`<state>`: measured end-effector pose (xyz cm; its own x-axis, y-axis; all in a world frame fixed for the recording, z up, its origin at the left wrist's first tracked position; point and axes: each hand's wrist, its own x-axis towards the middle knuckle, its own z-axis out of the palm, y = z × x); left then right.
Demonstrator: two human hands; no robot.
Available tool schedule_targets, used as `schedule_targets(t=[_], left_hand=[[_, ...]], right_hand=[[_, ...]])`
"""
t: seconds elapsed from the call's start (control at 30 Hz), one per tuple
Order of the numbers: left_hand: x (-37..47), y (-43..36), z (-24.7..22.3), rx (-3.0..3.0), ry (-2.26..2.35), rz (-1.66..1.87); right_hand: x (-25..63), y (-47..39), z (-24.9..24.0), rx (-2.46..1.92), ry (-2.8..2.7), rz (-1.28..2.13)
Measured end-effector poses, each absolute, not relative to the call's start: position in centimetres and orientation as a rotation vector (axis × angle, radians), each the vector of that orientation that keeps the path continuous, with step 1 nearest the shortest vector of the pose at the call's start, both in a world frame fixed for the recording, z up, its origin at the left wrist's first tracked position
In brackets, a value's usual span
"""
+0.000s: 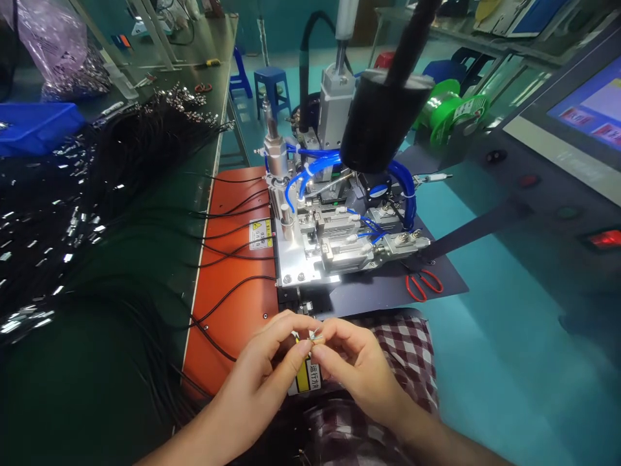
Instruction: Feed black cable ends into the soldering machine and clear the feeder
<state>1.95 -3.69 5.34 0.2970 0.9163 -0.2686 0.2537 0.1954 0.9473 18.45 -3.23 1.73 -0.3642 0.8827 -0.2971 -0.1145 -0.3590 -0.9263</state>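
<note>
My left hand point(272, 353) and my right hand point(356, 362) meet in front of the machine, both with fingers pinched together. Thin light-coloured wires point(317, 336) show between the fingertips; they look like the fanned-out end of a cable. My left hand pinches them from one side, my right hand from the other. The fingers cover most of this end. A black cable point(213, 341) runs over the orange-red plate point(233, 259) toward my left hand. Just beyond my hands stands the machine point(301, 259), with several black cables lying in its left side.
Bundles of black cables with shiny ends point(145, 123) cover the dark bench at left, beside a blue bin point(41, 129). Red-handled scissors point(424, 285) lie on the machine's grey base. A black nozzle point(381, 120) hangs overhead; a green wire spool point(451, 110) and control panel point(557, 168) stand right.
</note>
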Motion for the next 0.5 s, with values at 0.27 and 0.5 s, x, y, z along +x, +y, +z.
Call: schedule_targets(t=[0.27,0.5], left_hand=[[3.2,-3.6,5.0,0.879,1.21,0.866],[2.9,-3.5,4.7,0.839,1.194,0.746]], right_hand=[[18.2,-3.5,2.1,-1.156,-1.3,1.65],[17.7,-3.9,1.6,-1.204,-1.335,1.526]])
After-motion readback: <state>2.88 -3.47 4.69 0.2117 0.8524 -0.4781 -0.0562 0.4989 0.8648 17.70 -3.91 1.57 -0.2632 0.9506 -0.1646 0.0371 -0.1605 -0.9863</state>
